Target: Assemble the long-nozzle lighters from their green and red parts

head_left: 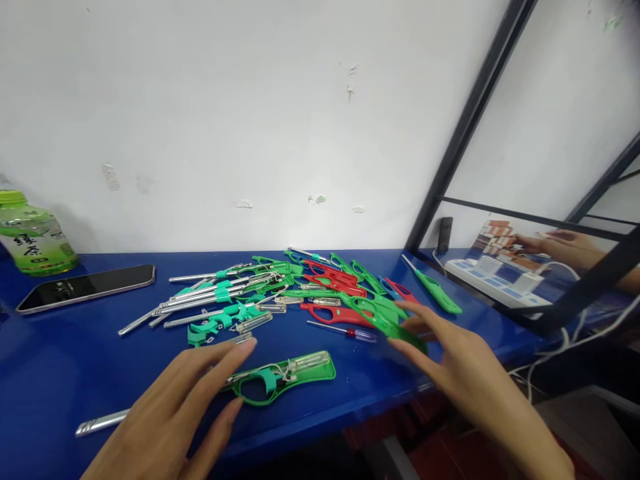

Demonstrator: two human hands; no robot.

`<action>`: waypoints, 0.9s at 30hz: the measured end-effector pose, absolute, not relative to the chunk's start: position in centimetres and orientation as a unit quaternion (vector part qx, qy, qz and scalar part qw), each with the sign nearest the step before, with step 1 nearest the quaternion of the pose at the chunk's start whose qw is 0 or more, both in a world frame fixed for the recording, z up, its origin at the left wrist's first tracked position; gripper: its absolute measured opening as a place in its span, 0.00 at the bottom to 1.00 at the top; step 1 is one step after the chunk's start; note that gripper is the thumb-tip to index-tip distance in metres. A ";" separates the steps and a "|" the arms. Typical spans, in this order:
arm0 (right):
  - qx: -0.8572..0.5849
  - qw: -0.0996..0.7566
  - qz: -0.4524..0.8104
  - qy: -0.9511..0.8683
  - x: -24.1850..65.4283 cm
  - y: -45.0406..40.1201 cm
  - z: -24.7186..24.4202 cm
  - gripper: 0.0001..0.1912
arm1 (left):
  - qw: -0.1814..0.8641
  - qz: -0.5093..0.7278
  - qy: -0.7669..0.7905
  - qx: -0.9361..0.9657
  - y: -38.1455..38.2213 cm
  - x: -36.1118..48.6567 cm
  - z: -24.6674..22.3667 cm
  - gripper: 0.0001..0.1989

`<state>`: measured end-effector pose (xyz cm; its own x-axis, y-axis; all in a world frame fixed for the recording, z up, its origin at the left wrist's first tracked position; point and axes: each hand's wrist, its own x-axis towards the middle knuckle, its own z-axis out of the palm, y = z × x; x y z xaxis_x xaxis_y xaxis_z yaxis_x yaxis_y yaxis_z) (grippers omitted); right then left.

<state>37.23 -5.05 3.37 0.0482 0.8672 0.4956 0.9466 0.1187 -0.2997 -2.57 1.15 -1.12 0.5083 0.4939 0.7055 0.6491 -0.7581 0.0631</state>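
Observation:
A green lighter half-shell (pixel 313 373) lies on the blue table (pixel 280 427) with its inner parts showing, its metal tube (pixel 103 423) running off to the left. My left hand (pixel 185 400) is over that tube, fingers apart, fingertips beside the trigger end. Between the thumb and fingers of my right hand (pixel 440 353) is a green shell piece (pixel 385 320), held above the table. Just left of it lies a screwdriver (pixel 357 334) with a clear purple handle. Metal tubes with teal triggers (pixel 223 292) and red shells (pixel 335 315) form a pile behind.
A phone (pixel 90 287) and a green-labelled bottle (pixel 35 240) stand at the left back. An assembled green lighter (pixel 437 293) lies at the right, near a black frame (pixel 463 133) and a white power strip (pixel 495 283). Another person's hand (pixel 565 250) shows beyond the frame.

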 end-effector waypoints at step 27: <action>-0.416 0.487 0.127 -0.757 26.7 1.1 2.4 0.08 | 0.134 -0.427 -0.275 -0.851 1.7 -2.0 1.1 0.16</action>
